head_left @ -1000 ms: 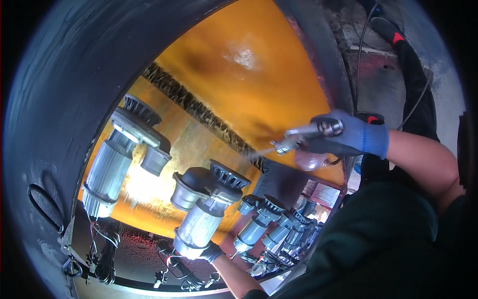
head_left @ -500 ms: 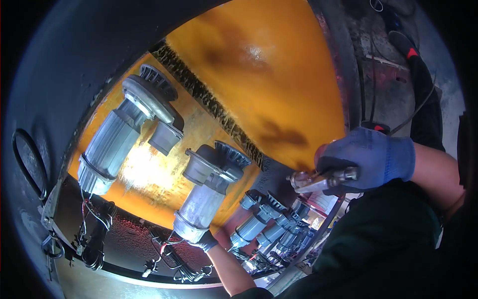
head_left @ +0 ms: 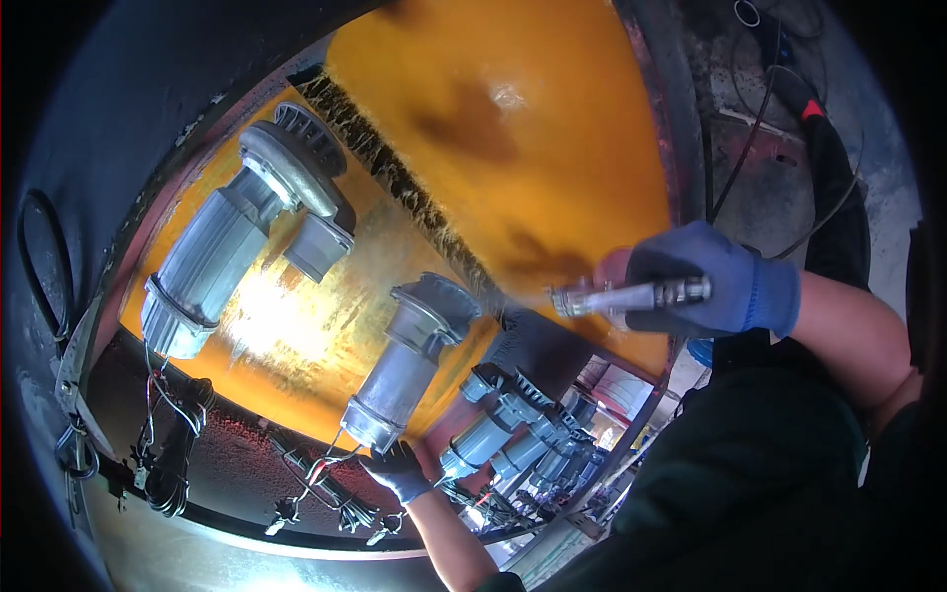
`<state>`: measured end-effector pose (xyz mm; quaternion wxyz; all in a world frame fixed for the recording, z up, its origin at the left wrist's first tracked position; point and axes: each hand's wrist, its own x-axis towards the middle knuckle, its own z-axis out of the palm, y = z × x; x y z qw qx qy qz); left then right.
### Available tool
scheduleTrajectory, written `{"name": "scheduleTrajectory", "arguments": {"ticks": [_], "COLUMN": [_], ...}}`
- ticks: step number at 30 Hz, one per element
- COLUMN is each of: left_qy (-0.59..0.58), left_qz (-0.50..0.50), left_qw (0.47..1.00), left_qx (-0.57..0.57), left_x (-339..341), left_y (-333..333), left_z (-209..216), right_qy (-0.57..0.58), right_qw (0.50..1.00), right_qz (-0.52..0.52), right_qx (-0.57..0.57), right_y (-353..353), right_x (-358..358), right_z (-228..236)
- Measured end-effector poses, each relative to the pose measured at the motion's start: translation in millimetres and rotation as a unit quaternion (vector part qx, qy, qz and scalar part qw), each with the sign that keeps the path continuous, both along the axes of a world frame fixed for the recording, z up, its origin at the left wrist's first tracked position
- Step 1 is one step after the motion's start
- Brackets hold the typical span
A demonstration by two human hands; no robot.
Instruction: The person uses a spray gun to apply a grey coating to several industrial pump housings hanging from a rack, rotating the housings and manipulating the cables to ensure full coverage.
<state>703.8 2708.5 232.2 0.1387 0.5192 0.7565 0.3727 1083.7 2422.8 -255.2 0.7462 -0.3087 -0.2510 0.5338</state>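
In my right hand (head_left: 705,281) is a metal spray gun (head_left: 631,298), its nozzle toward the left, with faint mist in front of it. The gloved fingers wrap round its body. My left hand (head_left: 400,474), also gloved, is at the lower end of a grey blower motor (head_left: 395,365), fingertips against its base; part of the grip is hidden. This motor hangs upright, slightly tilted, with its round housing on top and wires trailing from below. A second, larger-looking blower motor (head_left: 212,257) hangs to its left, touched by neither hand.
An orange-coated panel (head_left: 582,138) stands behind, with a dark rough seam. Several bluish-grey motors (head_left: 478,439) hang in a row at the right. Bundled black cables (head_left: 170,464) dangle below. A dark curved rim (head_left: 237,548) runs along the front. A hose (head_left: 750,148) hangs at the right.
The motor at my left hand has turned, its outlet no longer facing left. My right hand and spray gun have moved slightly left and up. Mist now shows at the nozzle.
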Motion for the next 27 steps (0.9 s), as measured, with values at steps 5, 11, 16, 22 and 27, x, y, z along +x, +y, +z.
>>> {"name": "scheduleTrajectory", "arguments": {"ticks": [5,11,16,22,27], "left_qy": [0.114,0.099,0.3,0.128,0.173], "left_qz": [-0.06,-0.2,-0.241,-0.034,-0.041], "left_qw": [0.992,0.972,0.917,0.991,0.982], "left_qx": [-0.01,-0.072,-0.102,-0.001,-0.066], "left_x": [17.5,-26.6,-30.0,16.7,36.8], "left_y": [-20.1,-4.3,-6.3,-3.2,5.7], "left_z": [-23.3,-8.7,-8.0,-11.4,-10.9], "right_qy": [-0.122,-0.113,-0.069,-0.139,-0.065], "right_qw": [0.99,0.989,0.997,0.986,0.995], "right_qz": [0.066,0.096,0.016,0.082,0.063], "right_qx": [0.023,-0.013,-0.019,0.032,-0.036], "right_y": [-4.4,2.4,2.8,-12.0,-13.2], "right_x": [7.0,13.9,6.3,11.8,10.3], "right_z": [5.9,13.6,14.9,14.2,12.0]}}
